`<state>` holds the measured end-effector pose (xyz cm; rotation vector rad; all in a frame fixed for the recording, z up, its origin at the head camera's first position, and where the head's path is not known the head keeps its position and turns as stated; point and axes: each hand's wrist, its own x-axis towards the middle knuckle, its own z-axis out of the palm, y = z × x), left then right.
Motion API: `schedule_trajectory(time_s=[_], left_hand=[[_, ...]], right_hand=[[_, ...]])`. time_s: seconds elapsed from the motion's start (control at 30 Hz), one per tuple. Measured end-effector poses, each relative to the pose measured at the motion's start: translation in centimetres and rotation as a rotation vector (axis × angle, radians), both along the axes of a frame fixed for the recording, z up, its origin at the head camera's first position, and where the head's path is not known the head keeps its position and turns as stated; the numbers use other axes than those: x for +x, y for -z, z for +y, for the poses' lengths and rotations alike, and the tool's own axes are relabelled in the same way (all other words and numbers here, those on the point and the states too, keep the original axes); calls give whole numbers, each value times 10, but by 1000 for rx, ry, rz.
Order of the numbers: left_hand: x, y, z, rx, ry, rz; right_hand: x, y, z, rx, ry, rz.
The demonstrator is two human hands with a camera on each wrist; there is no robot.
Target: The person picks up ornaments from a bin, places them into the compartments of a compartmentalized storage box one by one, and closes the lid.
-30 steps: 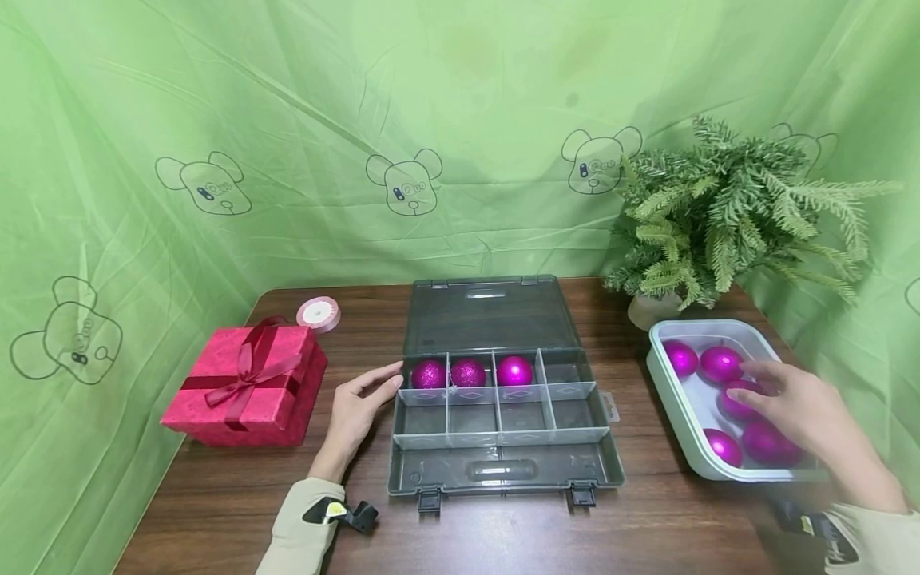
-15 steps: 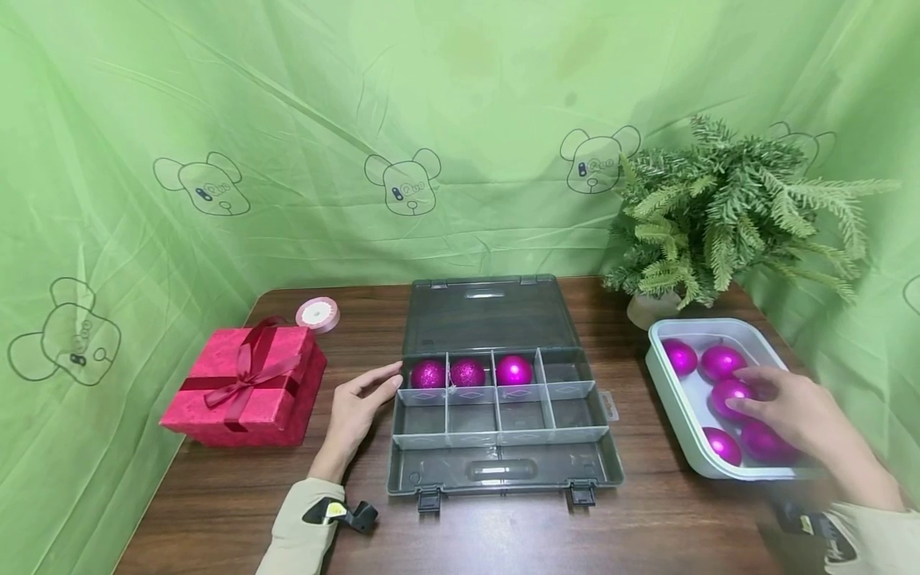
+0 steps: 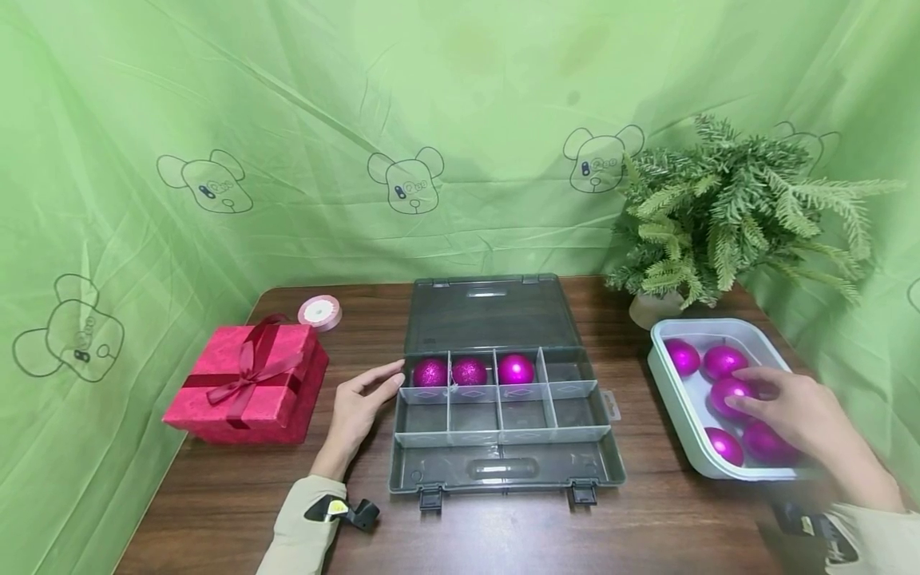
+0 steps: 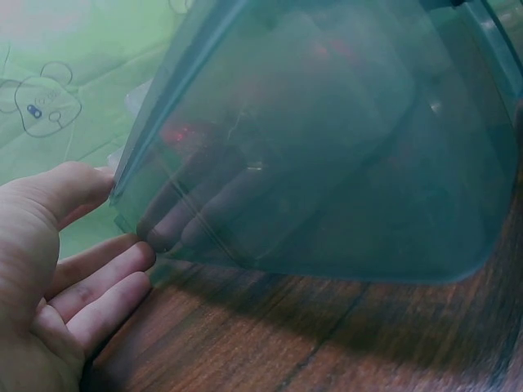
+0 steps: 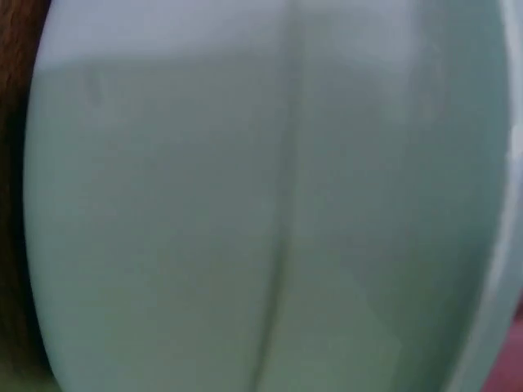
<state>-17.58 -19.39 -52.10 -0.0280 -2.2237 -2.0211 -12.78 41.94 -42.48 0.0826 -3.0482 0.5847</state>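
In the head view my left hand rests beside the grey translucent compartment box, fingertips touching its left side. Three magenta baubles fill cells of the back row: two glittery baubles and one shiny bauble. My right hand reaches into a pale plastic tub, thumb and fingers around a magenta bauble. Several other baubles lie around it. The left wrist view shows my thumb at the box rim, other fingers below. The right wrist view has the tub's wall, and hides my grip.
A red gift box with a bow sits at the left, a pink ribbon roll behind it. An artificial fir stands behind the tub. The compartment box's lid lies back, opened. Green cloth hangs around the table.
My right hand and the bauble at its fingertips have shifted slightly to the left within the tub. My left hand keeps its place at the compartment box.
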Motion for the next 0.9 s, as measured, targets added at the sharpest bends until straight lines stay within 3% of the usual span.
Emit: schedule_trajectory(time_s=[0.63, 0.9], left_hand=[[0, -1, 1, -2, -5, 2], [0, -1, 2, 6, -4, 4]], right_hand=[[9, -40, -41, -133, 73, 59], [12, -56, -67, -179, 61, 77]])
